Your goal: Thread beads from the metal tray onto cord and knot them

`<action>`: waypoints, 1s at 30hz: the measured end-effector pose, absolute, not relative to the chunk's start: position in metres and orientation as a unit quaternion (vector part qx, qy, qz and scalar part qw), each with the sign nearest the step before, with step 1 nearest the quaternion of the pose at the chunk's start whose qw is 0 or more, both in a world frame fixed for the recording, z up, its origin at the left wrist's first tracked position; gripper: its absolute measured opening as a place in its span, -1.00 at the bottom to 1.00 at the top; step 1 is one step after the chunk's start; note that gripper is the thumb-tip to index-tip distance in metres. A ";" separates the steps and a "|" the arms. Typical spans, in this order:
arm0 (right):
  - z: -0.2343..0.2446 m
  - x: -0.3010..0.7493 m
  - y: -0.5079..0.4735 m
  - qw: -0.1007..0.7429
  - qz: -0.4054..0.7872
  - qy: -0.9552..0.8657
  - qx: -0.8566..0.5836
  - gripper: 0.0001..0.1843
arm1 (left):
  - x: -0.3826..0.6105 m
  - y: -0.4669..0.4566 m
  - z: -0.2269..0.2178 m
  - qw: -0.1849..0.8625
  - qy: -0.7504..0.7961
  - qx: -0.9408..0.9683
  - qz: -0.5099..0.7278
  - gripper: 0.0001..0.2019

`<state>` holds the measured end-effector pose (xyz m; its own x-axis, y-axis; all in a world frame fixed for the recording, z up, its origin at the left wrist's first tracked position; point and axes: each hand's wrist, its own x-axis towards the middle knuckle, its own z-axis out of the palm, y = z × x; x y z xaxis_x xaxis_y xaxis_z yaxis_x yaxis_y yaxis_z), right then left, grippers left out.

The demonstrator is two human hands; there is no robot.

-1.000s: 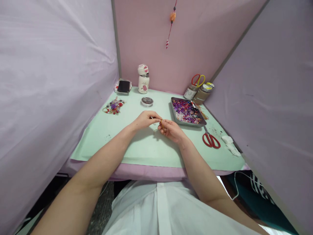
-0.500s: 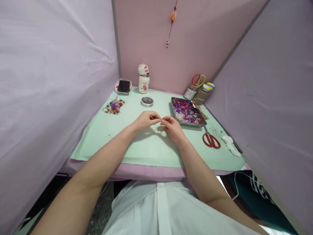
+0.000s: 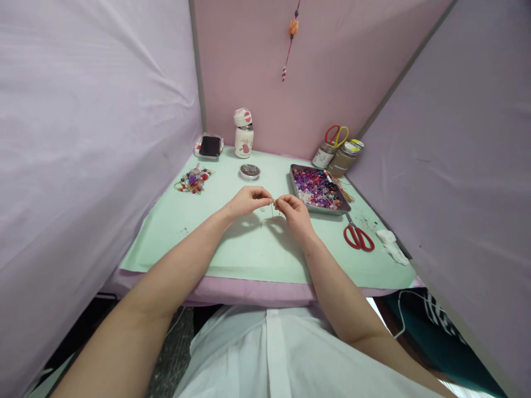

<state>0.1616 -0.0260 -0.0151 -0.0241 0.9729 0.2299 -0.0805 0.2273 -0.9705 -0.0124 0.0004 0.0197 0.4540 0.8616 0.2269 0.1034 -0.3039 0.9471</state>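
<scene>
here, the left hand (image 3: 251,202) and right hand (image 3: 293,214) pinch a thin cord (image 3: 272,209) above the green mat (image 3: 249,254); the step looks like close fingerwork, so the next move calls for steady, light tension.

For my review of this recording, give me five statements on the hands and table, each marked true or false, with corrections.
1. The left hand and right hand are close together at a thin cord. True.
2. The red-handled scissors lie inside the bead tray. False: they lie outside it, on the green mat.
3. A round tin sits nearer the person than the white bottle. True.
4. The beaded strings lie right of the tray. False: they lie left of the tin.
5. The hanging ornament touches the mat. False: it ends above it.
</scene>
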 end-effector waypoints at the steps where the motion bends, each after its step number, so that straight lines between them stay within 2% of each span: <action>1: -0.015 0.161 -0.026 0.573 0.459 -0.542 -0.409 -0.77 | -0.012 0.000 0.020 0.493 0.337 0.705 0.382 -0.78; 5: -0.009 0.160 -0.030 0.566 0.434 -0.564 -0.415 -0.78 | -0.013 -0.003 0.022 0.509 0.320 0.714 0.357 -0.77; 10: -0.007 0.159 -0.031 0.551 0.417 -0.572 -0.443 -0.75 | -0.013 -0.004 0.024 0.483 0.288 0.727 0.394 -0.80; 16: -0.010 0.160 -0.029 0.539 0.416 -0.583 -0.444 -0.76 | -0.013 -0.003 0.023 0.519 0.238 0.716 0.401 -0.84; 21: -0.012 0.157 -0.030 0.505 0.399 -0.617 -0.453 -0.79 | -0.013 -0.002 0.022 0.530 0.278 0.699 0.391 -0.80; 30: -0.022 0.163 -0.024 0.514 0.191 -0.652 -0.524 -0.82 | -0.012 0.003 0.019 0.525 0.377 0.633 0.426 -0.75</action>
<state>0.1627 -0.0244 -0.0219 0.0779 0.8790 0.4704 0.4863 0.3784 -0.7877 -0.0116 0.0027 0.0188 0.3523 0.9248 0.1438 0.0301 -0.1647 0.9859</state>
